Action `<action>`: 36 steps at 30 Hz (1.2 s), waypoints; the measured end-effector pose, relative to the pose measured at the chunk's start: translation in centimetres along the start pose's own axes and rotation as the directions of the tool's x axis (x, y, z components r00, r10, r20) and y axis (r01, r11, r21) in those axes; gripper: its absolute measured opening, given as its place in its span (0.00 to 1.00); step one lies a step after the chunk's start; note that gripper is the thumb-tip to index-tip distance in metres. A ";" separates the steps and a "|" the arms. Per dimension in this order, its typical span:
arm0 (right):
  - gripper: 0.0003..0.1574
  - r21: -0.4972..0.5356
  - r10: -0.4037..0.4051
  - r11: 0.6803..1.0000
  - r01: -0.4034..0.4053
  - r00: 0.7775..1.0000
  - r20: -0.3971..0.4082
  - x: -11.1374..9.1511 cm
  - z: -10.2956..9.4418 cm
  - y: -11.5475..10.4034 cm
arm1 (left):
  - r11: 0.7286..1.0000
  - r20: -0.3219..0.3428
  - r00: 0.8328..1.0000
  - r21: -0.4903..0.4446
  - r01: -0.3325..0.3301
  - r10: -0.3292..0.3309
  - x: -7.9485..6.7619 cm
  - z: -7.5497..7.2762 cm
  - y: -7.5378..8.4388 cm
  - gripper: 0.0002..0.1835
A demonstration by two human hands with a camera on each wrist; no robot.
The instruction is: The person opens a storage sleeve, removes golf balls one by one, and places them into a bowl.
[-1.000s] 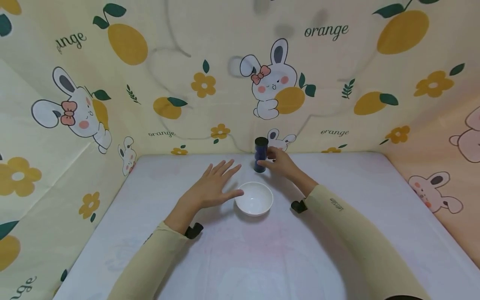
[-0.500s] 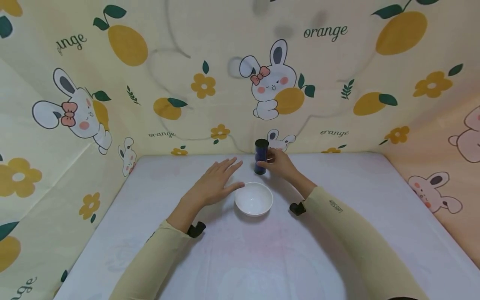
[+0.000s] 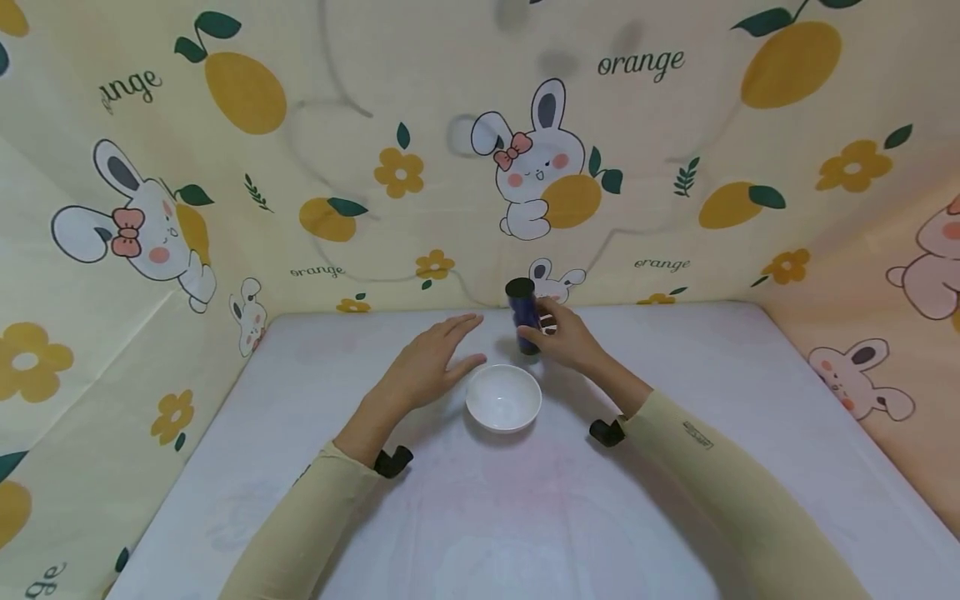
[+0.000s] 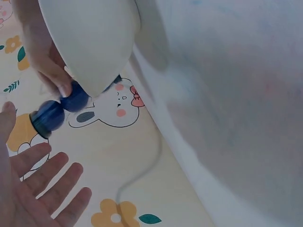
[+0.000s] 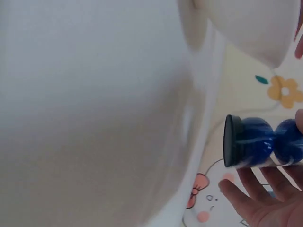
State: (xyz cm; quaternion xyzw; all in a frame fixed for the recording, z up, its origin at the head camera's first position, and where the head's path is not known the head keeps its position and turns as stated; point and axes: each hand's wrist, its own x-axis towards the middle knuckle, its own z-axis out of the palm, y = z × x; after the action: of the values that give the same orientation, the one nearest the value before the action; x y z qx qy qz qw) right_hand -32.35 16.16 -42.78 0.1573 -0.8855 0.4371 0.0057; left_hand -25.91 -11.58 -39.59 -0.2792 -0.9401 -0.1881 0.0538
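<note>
A blue hourglass [image 3: 524, 317] with dark end caps is held by my right hand [image 3: 573, 340], between thumb and fingers. It tilts, its top leaning left; whether its base touches the table I cannot tell. In the right wrist view the two blue bulbs of the hourglass [image 5: 255, 142] show inside a clear tube, with the fingers [image 5: 272, 172] behind it. Just in front stands a white bowl [image 3: 504, 402]. My left hand [image 3: 423, 365] hovers at the bowl's left with straight fingers, holding nothing; in the left wrist view the left hand [image 4: 40, 198] is spread.
A white-covered table [image 3: 495, 517] lies beneath the hands. Behind it and at both sides rises a printed cloth [image 3: 442, 75] with rabbits and oranges. The back edge of the table runs close behind the hourglass. Both wrists carry small black cameras [image 3: 393, 461].
The hourglass has gone from upright to tilted and come slightly nearer in my right hand. My left fingers have drawn closer together and the hand has shifted slightly. The bowl stays put.
</note>
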 end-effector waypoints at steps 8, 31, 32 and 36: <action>0.39 0.044 -0.025 0.999 0.025 1.000 -0.002 -2.5 -0.9 -1.7 | 0.994 -0.100 0.995 -0.110 -0.020 0.009 -0.2 -0.4 0.3 0.36; 0.35 -0.094 -0.209 0.973 0.210 0.978 0.015 -8.0 -1.9 -3.1 | 0.936 -0.179 0.978 -0.314 -0.160 0.106 -0.1 -2.0 2.1 0.35; 0.35 -0.098 -0.209 0.973 0.209 0.978 0.018 -8.1 -2.0 -3.2 | 0.936 -0.178 0.978 -0.312 -0.164 0.112 -0.1 -2.0 2.1 0.36; 0.34 -0.114 -0.230 0.966 0.232 0.973 0.031 -8.5 -2.0 -3.3 | 0.935 -0.164 0.976 -0.300 -0.189 0.145 -0.2 -2.1 2.3 0.36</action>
State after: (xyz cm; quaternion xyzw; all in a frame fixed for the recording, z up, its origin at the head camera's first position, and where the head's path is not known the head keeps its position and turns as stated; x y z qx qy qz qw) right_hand -23.57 18.16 -40.24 0.2625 -0.8853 0.3794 0.0579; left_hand -24.56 -10.74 -36.91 -0.3493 -0.8649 -0.3491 0.0900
